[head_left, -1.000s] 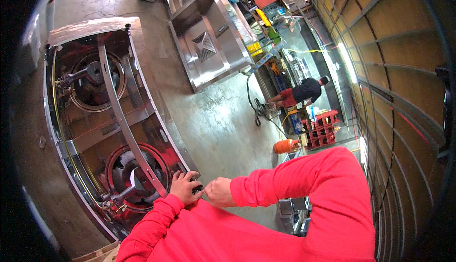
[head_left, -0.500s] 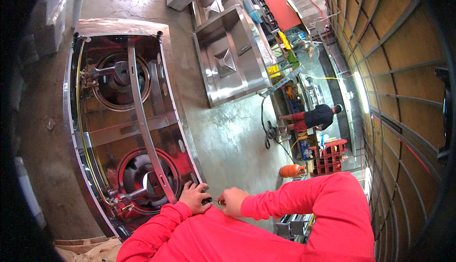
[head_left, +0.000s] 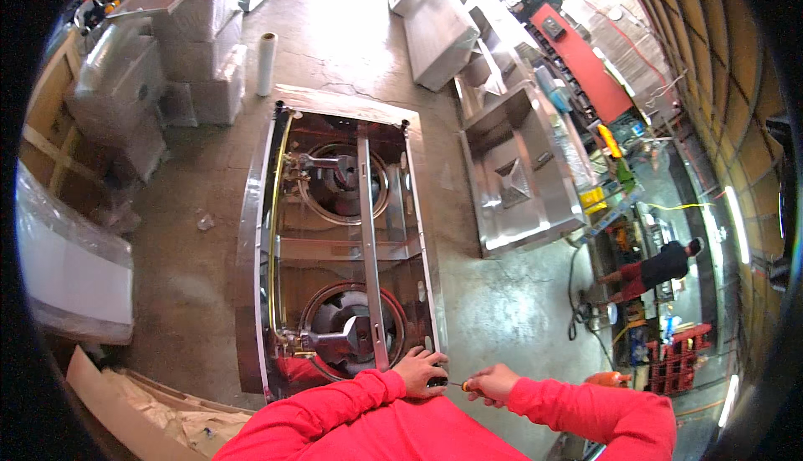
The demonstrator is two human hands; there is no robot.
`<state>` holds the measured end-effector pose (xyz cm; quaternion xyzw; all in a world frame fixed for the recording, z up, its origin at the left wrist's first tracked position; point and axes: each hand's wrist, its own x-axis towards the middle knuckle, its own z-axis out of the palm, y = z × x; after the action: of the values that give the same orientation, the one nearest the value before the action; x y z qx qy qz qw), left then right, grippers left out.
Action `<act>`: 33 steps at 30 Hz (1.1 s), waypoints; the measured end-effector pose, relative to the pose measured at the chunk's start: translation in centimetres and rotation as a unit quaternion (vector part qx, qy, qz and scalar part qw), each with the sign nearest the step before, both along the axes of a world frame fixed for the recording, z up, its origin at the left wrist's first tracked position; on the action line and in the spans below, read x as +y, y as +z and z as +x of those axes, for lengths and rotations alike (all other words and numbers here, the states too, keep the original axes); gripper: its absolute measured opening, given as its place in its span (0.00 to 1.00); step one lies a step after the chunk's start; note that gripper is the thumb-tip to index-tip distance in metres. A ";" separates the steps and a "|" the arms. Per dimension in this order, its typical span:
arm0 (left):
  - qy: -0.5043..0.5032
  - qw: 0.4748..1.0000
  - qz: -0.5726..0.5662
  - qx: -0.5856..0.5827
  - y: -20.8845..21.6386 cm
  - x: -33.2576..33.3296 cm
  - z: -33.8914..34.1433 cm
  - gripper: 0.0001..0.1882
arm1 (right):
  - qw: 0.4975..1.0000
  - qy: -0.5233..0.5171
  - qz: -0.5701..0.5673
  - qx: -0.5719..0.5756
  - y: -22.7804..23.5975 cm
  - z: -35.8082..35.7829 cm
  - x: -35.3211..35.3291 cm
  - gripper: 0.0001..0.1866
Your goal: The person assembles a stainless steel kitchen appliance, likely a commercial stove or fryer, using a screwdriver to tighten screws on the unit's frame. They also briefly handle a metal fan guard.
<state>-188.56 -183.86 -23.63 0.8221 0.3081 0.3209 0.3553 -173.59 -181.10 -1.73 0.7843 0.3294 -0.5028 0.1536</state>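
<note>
A long stainless-steel burner unit (head_left: 432, 294) lies in front of me with its inside exposed. It holds two round burner rings (head_left: 386, 202), brass-coloured gas pipes (head_left: 281, 168) along the left side and a slotted metal bar (head_left: 370, 235) down the middle. At its near right corner my left hand (head_left: 418, 371) is closed around a small black fitting (head_left: 436, 382), mostly hidden by the fingers. To the right, my right hand (head_left: 495, 384) grips a screwdriver (head_left: 465, 386) by its yellow-and-dark handle. The thin shaft points left toward the fitting; whether its tip touches cannot be made out.
Stainless sinks or hoods (head_left: 523, 172) stand on the floor to the right. Beyond them a person in dark clothes (head_left: 665, 265) stands near red crates (head_left: 679, 359) and an orange gas cylinder (head_left: 608, 379). Wrapped boxes (head_left: 196, 59) are stacked at far left; cardboard (head_left: 100, 394) lies near left.
My view has swung left, so the unit appears farther right. My right hand has drawn away from my left, showing more of the screwdriver. The left hand stays at the corner.
</note>
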 end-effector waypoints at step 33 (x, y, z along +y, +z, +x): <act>0.345 0.907 -0.228 -0.076 3.4 -10.4 -2.6 0.24 | 0.698 0.079 0.560 0.440 -4.9 -4.9 -6.3 0.18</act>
<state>-191.17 -194.24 -20.19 0.5340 0.6095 0.4063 0.4221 -178.50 -187.43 -6.61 0.3854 0.6411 -0.4997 -0.4368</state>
